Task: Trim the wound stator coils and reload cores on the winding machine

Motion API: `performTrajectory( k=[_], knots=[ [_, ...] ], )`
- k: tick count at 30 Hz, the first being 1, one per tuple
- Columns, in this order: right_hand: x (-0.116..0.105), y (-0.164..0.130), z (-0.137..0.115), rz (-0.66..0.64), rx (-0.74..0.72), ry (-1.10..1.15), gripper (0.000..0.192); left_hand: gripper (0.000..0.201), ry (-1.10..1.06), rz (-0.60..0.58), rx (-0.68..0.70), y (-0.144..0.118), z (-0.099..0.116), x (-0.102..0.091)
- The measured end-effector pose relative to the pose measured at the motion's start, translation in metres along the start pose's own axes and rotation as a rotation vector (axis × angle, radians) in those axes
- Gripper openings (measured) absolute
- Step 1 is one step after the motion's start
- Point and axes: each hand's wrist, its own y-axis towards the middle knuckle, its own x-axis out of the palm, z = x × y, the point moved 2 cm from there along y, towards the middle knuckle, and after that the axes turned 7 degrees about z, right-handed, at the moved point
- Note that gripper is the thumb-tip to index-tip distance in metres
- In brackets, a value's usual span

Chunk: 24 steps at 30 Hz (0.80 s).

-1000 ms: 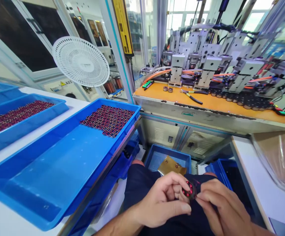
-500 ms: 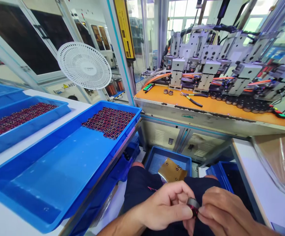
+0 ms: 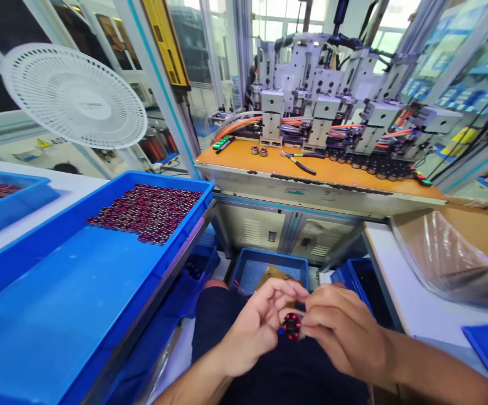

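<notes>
Over my lap I hold one small round dark part with red windings [image 3: 292, 326] between both hands. My left hand [image 3: 257, 326] pinches it from the left with thumb and fingers. My right hand [image 3: 340, 332] grips it from the right, its fingers curled over the top. The part's face with its ring of red spots is turned towards me. To my left, a large blue tray [image 3: 79, 281] holds a dense patch of several similar parts [image 3: 147, 212] at its far end.
A second blue tray [image 3: 12, 202] with parts lies at the far left beside a white fan [image 3: 73, 95]. Ahead, an orange-topped machine bench [image 3: 324, 169] carries pliers [image 3: 298, 163] and grey actuators. Blue bins [image 3: 265, 267] sit on the floor by my knees. At right, a white table [image 3: 412, 304] holds a plastic bag [image 3: 446, 259].
The view swung to the right and my hands rose a little. The part turned in my fingers from edge-on to face-on.
</notes>
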Motion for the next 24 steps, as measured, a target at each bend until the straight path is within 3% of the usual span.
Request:
performTrajectory(
  k=[2, 4, 10, 16, 20, 24],
  knots=[
    [0.0, 0.002, 0.002, -0.005, -0.019, 0.009, 0.018, 0.054, 0.025, -0.087, -0.175, 0.001, -0.003, 0.001],
    [-0.002, 0.004, 0.003, -0.009, -0.027, -0.011, 0.02, 0.052, 0.033, -0.136, -0.23, 0.001, -0.004, 0.002],
    [-0.004, 0.004, 0.002, 0.032, 0.036, -0.141, 0.016, 0.022, 0.115, 0.005, -0.053, 0.0, -0.001, 0.001],
    [-0.003, 0.001, 0.001, 0.096, 0.164, -0.142, 0.015, 0.033, 0.118, 0.073, 0.09, -0.002, 0.005, 0.007],
    [-0.004, 0.002, 0.004, 0.085, 0.265, -0.035, 0.014, 0.026, 0.036, 0.088, 0.175, -0.001, 0.013, 0.007],
    [-0.007, 0.006, 0.005, 0.06, 0.18, 0.084, 0.015, 0.034, -0.031, 0.093, 0.093, 0.005, 0.011, 0.006]
  ],
)
